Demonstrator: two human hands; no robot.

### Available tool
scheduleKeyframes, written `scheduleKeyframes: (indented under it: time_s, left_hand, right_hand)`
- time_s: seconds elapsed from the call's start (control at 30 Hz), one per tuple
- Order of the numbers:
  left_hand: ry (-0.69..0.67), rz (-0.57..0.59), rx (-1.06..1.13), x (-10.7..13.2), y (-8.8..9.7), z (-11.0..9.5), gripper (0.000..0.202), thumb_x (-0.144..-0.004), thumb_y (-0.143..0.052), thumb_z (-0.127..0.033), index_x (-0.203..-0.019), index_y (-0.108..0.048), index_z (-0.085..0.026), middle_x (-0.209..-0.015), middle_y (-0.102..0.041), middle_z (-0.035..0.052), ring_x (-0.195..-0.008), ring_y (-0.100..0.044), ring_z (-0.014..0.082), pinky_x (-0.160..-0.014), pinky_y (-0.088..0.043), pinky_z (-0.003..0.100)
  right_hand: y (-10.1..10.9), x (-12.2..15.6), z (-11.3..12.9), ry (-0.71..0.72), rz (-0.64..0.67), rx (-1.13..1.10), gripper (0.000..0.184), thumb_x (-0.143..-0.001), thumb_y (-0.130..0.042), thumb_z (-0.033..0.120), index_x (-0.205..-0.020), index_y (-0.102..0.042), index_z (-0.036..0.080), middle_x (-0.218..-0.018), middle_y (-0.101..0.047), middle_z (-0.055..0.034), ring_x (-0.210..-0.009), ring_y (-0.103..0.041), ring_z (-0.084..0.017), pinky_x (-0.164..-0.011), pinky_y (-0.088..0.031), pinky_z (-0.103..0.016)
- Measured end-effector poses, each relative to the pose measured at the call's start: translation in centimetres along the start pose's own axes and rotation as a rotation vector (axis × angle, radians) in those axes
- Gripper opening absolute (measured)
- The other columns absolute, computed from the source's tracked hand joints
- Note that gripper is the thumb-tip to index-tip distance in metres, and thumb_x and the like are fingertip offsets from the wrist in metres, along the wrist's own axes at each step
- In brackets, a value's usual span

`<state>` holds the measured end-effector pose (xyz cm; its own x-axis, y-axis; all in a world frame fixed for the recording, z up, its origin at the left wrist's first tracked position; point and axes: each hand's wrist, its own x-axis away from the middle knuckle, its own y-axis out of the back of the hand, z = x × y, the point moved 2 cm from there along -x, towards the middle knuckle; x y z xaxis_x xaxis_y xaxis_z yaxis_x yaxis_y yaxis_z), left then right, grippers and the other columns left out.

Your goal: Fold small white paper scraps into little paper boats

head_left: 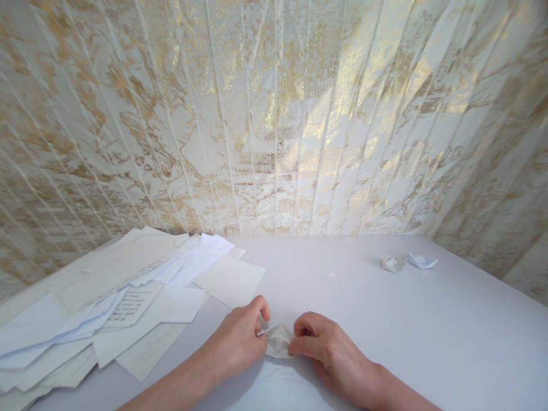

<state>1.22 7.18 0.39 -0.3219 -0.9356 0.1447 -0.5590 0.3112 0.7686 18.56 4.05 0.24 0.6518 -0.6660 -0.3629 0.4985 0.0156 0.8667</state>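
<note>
A small folded piece of white paper (278,341) sits low over the white table (385,319), pinched from both sides. My left hand (240,337) grips its left end with thumb and fingers closed. My right hand (327,345) grips its right end, fingers curled around the edge. Both forearms come in from the bottom of the view.
A loose pile of white paper sheets (111,297) spreads over the left of the table. Two small folded paper shapes (393,263) (422,261) lie at the far right near the wall. A gold-and-cream patterned wall (274,114) rises behind the table.
</note>
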Motion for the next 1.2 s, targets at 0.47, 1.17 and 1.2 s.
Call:
scheduleKeyframes:
  time_s: [0.47,1.17,1.2]
  left_hand:
    - [0.09,0.094,0.171,0.4,1.6,-0.2,0.013,-0.068,-0.046,-0.031,-0.065,-0.047,-0.019,-0.046,-0.039,-0.0079,-0.046,-0.037,0.0096,-0.041,-0.022,0.02]
    - [-0.072,0.001,0.333,0.4,0.7,-0.4,0.018,-0.071,-0.048,-0.034,-0.065,-0.043,-0.019,-0.048,-0.034,-0.0089,-0.046,-0.031,0.0088,-0.046,-0.024,0.02]
    - [-0.075,0.008,0.318,0.5,0.5,-0.5,0.016,-0.071,-0.048,-0.032,-0.064,-0.044,-0.018,-0.048,-0.034,-0.0087,-0.047,-0.031,0.0089,-0.046,-0.024,0.02]
  right_hand:
    - [0.6,0.1,0.2,0.053,-0.092,-0.04,0.02,-0.079,-0.036,0.005,-0.085,-0.051,0.017,-0.077,-0.057,-0.0062,-0.07,-0.05,-0.016,-0.062,-0.041,-0.026]
    - [2.7,0.9,-2.8,-0.141,-0.293,0.104,0.023,-0.081,-0.033,0.006,-0.076,-0.052,0.017,-0.071,-0.055,-0.006,-0.064,-0.05,-0.015,-0.058,-0.041,-0.024]
    - [3.1,1.4,-3.5,-0.161,-0.305,0.135,0.022,-0.082,-0.033,0.007,-0.076,-0.052,0.017,-0.071,-0.056,-0.0063,-0.065,-0.051,-0.016,-0.058,-0.041,-0.024]
